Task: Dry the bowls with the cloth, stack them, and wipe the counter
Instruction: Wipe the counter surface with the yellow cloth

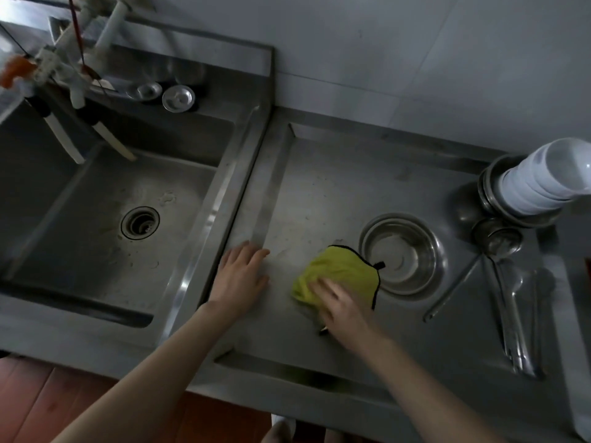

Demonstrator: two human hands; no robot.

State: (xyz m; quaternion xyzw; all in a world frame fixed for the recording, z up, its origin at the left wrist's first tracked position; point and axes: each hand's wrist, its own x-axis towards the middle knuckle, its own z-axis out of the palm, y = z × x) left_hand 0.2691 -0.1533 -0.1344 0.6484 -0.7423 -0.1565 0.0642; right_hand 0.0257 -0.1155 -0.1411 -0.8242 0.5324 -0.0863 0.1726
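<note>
Head view: just left of the steel bowl (401, 254), the yellow cloth (343, 270) lies bunched on the table (319, 187) under the right hand (340, 303), its grip flat and open. The left hand (241, 273) rests open farther left. The cloth looks soft and light, best gathered at its middle.

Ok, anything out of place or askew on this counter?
One steel bowl sits alone beside the yellow cloth, unstacked. The white bowls stacked at right look tilted, possibly lens distortion.

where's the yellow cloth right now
In the head view the yellow cloth lies on the counter under the right hand, just left of the steel bowl.
</note>
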